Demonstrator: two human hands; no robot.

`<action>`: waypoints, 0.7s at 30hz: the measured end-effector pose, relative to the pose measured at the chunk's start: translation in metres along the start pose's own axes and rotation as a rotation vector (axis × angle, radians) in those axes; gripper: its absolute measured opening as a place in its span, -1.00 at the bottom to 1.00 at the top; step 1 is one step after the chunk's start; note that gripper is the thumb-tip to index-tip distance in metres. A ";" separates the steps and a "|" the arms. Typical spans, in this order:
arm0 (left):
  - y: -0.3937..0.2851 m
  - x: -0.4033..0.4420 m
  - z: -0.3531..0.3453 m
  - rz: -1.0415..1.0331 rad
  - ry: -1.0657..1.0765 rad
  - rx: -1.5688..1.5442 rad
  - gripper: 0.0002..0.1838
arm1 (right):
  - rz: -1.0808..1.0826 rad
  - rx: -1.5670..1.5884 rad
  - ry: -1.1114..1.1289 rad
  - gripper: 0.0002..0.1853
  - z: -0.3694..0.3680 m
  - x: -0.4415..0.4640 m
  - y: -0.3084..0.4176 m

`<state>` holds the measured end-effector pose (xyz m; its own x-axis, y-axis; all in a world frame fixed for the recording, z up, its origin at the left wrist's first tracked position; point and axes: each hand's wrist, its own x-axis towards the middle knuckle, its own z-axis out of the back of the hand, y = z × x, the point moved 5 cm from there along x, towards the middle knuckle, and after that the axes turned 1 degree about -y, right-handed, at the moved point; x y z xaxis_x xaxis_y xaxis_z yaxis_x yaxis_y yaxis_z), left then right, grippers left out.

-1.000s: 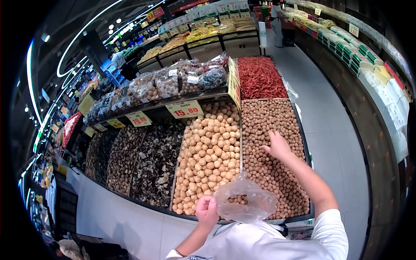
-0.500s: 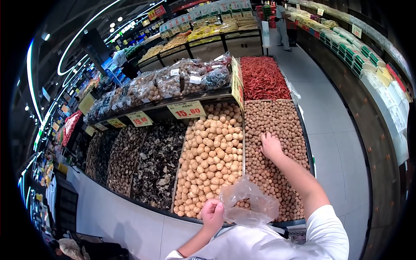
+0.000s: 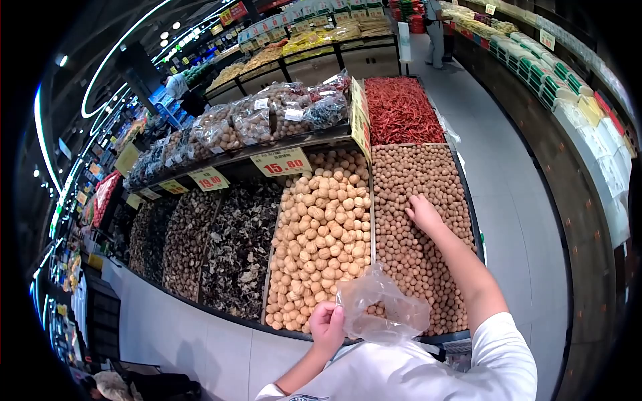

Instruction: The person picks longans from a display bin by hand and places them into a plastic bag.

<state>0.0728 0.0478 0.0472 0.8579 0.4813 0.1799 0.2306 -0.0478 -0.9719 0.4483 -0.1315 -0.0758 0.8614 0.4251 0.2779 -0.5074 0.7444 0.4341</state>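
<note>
My left hand (image 3: 327, 328) pinches the edge of a clear plastic bag (image 3: 394, 314), whose mouth gapes near my white shirt. At the upper part of a bin of small round brown dried longans (image 3: 421, 267), my right hand (image 3: 423, 214) is down at the surface of the pile. Its fingers are bent together, and whatever is between them is hidden. Left of the longans lies a bin of larger, pale walnuts (image 3: 321, 234), partly behind the bag.
Dried red chilies (image 3: 401, 110) fill the bin beyond the longans. Dark dried fungus (image 3: 244, 240) lies left of the walnuts. A shelf of bagged goods (image 3: 247, 120) with price signs (image 3: 281, 162) stands behind. A tiled aisle (image 3: 508, 200) runs along the right; a person (image 3: 435, 33) stands far back.
My right hand has shifted slightly within the longan bin, its fingers still at the pile. The left hand keeps its hold on the bag. The view has tilted down a little.
</note>
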 end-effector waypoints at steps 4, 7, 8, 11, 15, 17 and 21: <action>-0.001 -0.001 0.002 -0.015 -0.010 0.011 -0.89 | -0.515 0.747 -0.060 -0.81 0.021 -0.019 -0.016; -0.003 -0.004 0.003 -0.006 -0.040 0.056 -0.85 | -0.628 1.307 -0.073 -0.82 0.036 -0.059 -0.015; -0.003 -0.005 0.003 0.003 -0.033 0.055 -0.85 | -0.695 1.419 -0.064 -0.81 0.034 -0.074 -0.021; 0.002 -0.009 0.002 0.030 -0.013 0.037 -0.85 | -0.832 1.549 -0.124 -0.80 0.035 -0.117 -0.027; 0.002 -0.010 0.000 -0.010 0.024 0.002 -0.89 | -0.913 1.836 -0.166 -0.84 0.036 -0.164 -0.017; 0.004 -0.013 0.000 -0.006 0.015 0.003 -0.89 | -0.939 1.891 -0.121 -0.84 0.038 -0.183 -0.005; 0.004 -0.018 0.002 0.027 0.021 0.001 -0.89 | -0.843 1.900 -0.012 -0.82 0.067 -0.205 0.028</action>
<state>0.0575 0.0409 0.0398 0.8732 0.4613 0.1571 0.2071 -0.0596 -0.9765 0.2563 -0.2321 -0.0635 0.8469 0.3325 -0.4149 0.5271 -0.6276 0.5730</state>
